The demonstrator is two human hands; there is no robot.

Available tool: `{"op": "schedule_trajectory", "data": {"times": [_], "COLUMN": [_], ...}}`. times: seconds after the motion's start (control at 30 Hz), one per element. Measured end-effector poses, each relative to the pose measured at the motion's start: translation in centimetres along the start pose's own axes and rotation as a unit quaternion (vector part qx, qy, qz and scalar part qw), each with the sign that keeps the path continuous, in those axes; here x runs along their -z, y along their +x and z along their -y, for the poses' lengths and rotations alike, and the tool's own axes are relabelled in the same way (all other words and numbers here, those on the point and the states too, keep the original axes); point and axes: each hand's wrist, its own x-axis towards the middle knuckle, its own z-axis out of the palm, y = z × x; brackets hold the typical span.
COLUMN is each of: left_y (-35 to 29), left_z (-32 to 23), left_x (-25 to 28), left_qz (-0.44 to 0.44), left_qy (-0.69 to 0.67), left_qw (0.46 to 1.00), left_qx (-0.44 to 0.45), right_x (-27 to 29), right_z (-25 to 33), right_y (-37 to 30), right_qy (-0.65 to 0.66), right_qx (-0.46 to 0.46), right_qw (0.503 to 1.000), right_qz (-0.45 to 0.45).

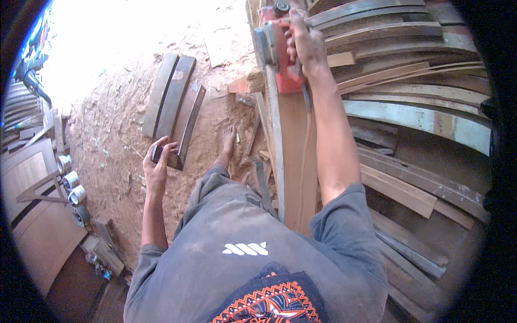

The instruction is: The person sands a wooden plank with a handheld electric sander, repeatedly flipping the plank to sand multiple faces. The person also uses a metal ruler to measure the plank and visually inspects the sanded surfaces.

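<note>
My right hand (308,48) is wrapped round the handle of a red electric planer (287,82). The planer rests on a long wooden beam (295,161) that runs from near my body to the far side. A brown cable (308,137) trails from the tool along the beam's top. Off to the left, my left hand (155,166) grips the dark stock of a try square (191,126) between thumb and fingers. The square's long blade points away from me, above the ground; the fingers partly hide its stock.
Two dark boards (169,97) lie on the dirt floor (116,140) beyond the left hand. Stacked planks (414,118) fill the right side. Several cans (70,180) stand beside wooden panels (51,231) at left. My bare foot (229,139) is left of the beam.
</note>
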Motion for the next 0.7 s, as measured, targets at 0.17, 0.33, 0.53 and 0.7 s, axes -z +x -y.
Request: {"op": "schedule_trajectory", "data": {"times": [0.17,0.33,0.53,0.7], "left_y": [3.7,11.4,20.3,23.6], "left_z": [-5.5,-13.1,-14.9,-13.8], "left_x": [-0.2,-7.6,-19.9,-21.9], "left_qz": [0.025,0.224,0.428,0.457], "left_qy": [0.034,0.051,0.15,0.15], "left_qw": [0.997,0.956,0.851,0.842], "left_qx": [-0.067,-0.182,-0.266,-0.246], "right_x": [3.5,7.5,10.9,12.0], "right_z": [-2.2,-4.4,-6.4,-7.2], "right_y": [-10.8,-25.0,-36.4,-38.6], "right_qy": [0.03,-0.001,-0.01,-0.015], "right_qx": [-0.039,-0.112,-0.193,-0.223], "right_qw": [0.999,0.993,0.978,0.969], "right_qz": [0.011,-0.032,-0.08,-0.107]}}
